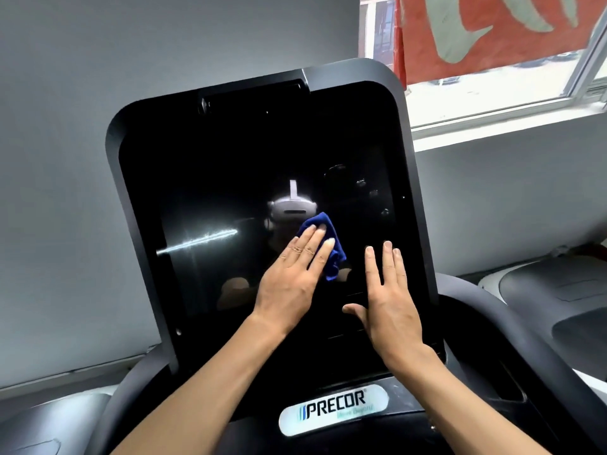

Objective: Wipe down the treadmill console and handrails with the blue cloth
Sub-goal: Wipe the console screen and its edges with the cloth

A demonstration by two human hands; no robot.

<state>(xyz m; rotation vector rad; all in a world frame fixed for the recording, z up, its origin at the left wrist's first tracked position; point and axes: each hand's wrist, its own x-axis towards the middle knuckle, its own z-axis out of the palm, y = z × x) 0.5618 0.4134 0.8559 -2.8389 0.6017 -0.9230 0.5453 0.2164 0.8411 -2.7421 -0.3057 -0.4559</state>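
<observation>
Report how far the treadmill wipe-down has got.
Done: nothing can be confirmed; a bright streak shows on the console screen.
In hand: the left hand presses the blue cloth flat against the screen's middle; the right hand lies open beside it, without cloth.
Left: the rest of the screen, plus the dark handrails below, untouched now.

Both arms reach forward, left hand (292, 277) and right hand (387, 290) flat, fingers straight.
</observation>
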